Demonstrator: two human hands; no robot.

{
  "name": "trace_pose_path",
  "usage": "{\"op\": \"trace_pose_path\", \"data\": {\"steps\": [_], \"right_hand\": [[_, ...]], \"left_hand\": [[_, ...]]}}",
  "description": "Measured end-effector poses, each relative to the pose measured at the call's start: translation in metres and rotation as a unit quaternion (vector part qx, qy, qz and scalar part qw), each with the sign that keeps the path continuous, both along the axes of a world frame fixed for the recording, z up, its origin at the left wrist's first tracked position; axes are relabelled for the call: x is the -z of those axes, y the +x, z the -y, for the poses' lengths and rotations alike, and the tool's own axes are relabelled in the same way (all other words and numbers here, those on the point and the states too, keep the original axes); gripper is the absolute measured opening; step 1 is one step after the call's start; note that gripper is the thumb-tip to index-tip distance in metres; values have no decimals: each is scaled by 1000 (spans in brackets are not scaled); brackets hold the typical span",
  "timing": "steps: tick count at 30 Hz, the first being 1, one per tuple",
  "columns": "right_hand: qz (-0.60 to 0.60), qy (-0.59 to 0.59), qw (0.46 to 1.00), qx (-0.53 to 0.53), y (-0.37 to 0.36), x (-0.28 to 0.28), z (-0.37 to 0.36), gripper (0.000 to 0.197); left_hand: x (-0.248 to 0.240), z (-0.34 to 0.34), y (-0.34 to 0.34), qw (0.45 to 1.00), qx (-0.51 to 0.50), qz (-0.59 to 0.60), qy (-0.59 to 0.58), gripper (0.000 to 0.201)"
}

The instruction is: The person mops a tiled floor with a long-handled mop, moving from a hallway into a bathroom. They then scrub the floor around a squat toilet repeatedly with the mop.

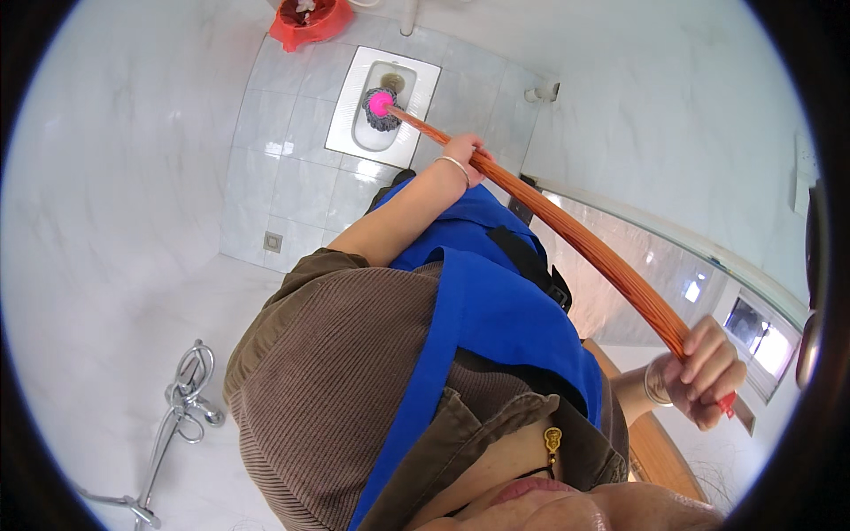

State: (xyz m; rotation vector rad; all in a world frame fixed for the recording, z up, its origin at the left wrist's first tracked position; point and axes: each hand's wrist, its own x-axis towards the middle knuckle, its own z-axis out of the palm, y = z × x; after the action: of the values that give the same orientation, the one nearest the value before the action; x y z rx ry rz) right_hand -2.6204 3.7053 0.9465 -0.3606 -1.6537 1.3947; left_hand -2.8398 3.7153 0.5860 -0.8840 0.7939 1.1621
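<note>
A mop with a long wood-grain handle (580, 237) slants across the view from the lower right to the upper middle. Its grey string head (382, 120) with a bright pink hub (381, 103) rests inside the white squat toilet (343, 133). Partway down the handle, my left hand (465, 152) is closed around it, a bangle on that wrist. Up near the handle's top end, my right hand (706, 372) grips it with fingers wrapped round. A bit of red shows at the handle's tip beside this hand.
A red bin or bag (310, 22) stands beyond the toilet at the upper left. Grey tiles surround a square floor drain (273, 241). A chrome shower fitting (184, 398) is on the left wall. A pipe stub (542, 92) juts out at right, above a doorway sill (620, 212).
</note>
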Motion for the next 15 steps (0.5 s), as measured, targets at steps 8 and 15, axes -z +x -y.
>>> {"op": "trace_pose_path", "data": {"steps": [8, 15], "right_hand": [[-21, 40, 999, 26, 65, -52, 43, 29], [-84, 49, 990, 101, -45, 0, 39, 20]], "left_hand": [[-70, 56, 26, 985, 8, -58, 163, 7], [-28, 50, 10, 994, -10, -69, 84, 6]]}}
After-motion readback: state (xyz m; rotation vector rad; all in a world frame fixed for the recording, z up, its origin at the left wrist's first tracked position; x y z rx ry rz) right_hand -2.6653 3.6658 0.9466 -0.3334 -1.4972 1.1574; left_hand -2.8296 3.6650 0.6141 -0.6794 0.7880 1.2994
